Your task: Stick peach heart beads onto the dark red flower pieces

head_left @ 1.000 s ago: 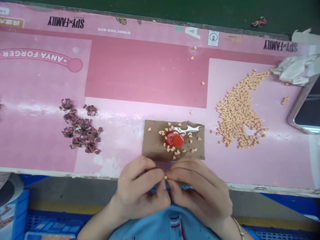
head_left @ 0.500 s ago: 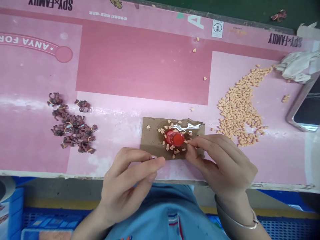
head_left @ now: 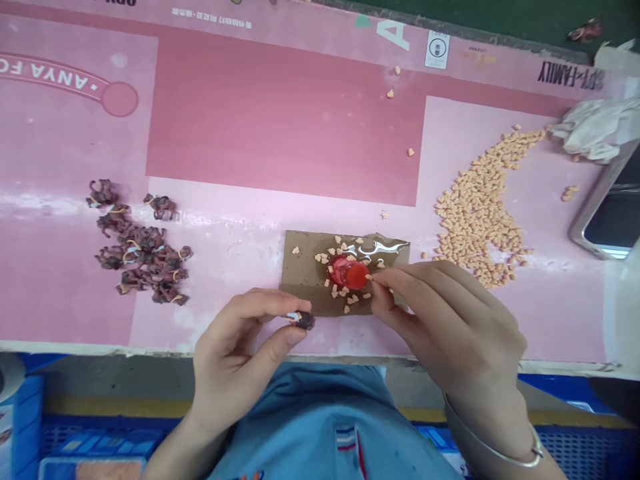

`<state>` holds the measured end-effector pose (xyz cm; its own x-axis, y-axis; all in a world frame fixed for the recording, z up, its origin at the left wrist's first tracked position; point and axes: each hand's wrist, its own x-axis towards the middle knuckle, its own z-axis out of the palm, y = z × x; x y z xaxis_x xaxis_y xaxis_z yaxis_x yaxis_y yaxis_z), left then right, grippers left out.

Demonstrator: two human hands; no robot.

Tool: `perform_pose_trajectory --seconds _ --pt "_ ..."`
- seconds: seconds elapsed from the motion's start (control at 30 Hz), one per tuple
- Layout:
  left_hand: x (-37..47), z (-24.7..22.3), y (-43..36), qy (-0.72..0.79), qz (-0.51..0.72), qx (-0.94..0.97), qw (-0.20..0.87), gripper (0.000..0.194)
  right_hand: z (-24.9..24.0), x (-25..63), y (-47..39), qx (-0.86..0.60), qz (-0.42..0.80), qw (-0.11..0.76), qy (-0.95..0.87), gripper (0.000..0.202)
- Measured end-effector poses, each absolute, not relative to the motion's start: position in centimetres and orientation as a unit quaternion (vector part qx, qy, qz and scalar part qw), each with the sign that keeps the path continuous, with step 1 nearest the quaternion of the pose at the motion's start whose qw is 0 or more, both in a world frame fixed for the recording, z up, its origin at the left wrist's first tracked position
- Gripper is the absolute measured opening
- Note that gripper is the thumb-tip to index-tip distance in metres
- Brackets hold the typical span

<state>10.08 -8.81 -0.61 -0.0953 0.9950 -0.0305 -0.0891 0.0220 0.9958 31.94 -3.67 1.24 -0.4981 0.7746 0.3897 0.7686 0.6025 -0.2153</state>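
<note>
My left hand [head_left: 245,353] pinches a small dark brown figurine [head_left: 302,320] with a whitish patch, just in front of a brown cardboard piece [head_left: 300,287]. My right hand [head_left: 445,320] has thumb and forefinger closed on a tiny beige piece [head_left: 369,277], held at the edge of a red round cap [head_left: 357,275]. The cap lies on the cardboard in a glossy wet patch, ringed by loose beige pieces [head_left: 335,291]. A heap of similar beige pieces [head_left: 475,213] spreads to the right of the cardboard.
On the left lies a cluster of dark brown figurines [head_left: 145,247] with yellowish bands. A phone-like device [head_left: 610,213] and a crumpled white cloth [head_left: 595,130] are at the right. Another brown figurine [head_left: 585,31] lies beyond the table's far edge. Blue crates [head_left: 95,443] stand below.
My left hand has turned and its fingers have parted around the figurine, which now shows plainly. My right hand keeps the beige piece near the red cap. The view has shifted slightly.
</note>
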Motion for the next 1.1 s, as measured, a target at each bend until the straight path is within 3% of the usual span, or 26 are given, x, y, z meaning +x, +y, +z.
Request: perform_pose_trajectory --seconds 0.17,0.37,0.5,0.73,0.97,1.1 --pt "10.3 -0.5 -8.9 0.501 0.557 0.365 0.552 0.029 2.4 31.9 -3.7 -0.437 0.034 0.246 -0.864 0.018" --pt "10.5 -0.1 -8.8 0.405 0.502 0.235 0.727 0.013 3.7 30.7 -4.6 -0.405 0.179 0.298 -0.846 0.016" --pt "10.7 0.1 -8.9 0.384 0.488 0.166 0.766 0.012 3.4 29.6 -5.2 -0.402 0.223 0.321 -0.828 0.019" --pt "11.0 0.0 -9.0 0.391 0.504 0.198 0.744 0.012 2.2 28.9 -6.0 -0.408 0.204 0.326 -0.828 0.017" --pt "11.9 0.5 -9.1 0.497 0.564 0.303 0.586 0.013 2.5 28.7 -8.5 -0.412 0.06 0.243 -0.876 0.02" --pt "11.8 0.2 -9.2 0.505 0.563 0.354 0.55 0.016 2.5 29.6 -8.1 -0.388 0.097 0.261 -0.879 0.024"
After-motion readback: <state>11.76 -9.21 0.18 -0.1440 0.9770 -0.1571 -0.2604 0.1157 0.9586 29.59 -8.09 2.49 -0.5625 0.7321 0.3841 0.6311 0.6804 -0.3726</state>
